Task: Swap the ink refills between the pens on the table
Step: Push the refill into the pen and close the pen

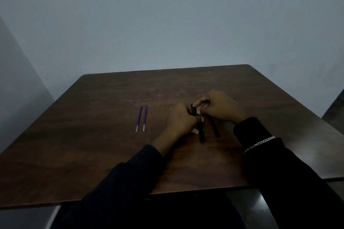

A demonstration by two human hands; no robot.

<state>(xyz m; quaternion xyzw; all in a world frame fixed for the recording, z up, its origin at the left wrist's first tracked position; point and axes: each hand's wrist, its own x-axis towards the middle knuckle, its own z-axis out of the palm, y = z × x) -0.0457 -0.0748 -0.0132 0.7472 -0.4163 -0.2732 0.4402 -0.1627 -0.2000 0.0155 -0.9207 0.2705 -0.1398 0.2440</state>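
Two thin purple ink refills [141, 118] lie side by side on the brown table [93, 135], left of my hands, their pale ends toward me. My left hand [181, 119] is closed around a black pen barrel [201, 132] that slants down toward me. My right hand [219, 107] pinches the top end of that barrel with thumb and fingers. A second black pen barrel [216, 129] lies on the table just to the right, partly under my right hand. The light is dim and small parts are hard to make out.
A grey wall stands behind the table's far edge [167, 69]. A silver bracelet [259, 144] sits on my right wrist over a dark sleeve. A dark floor or seat shows at the right [333, 109].
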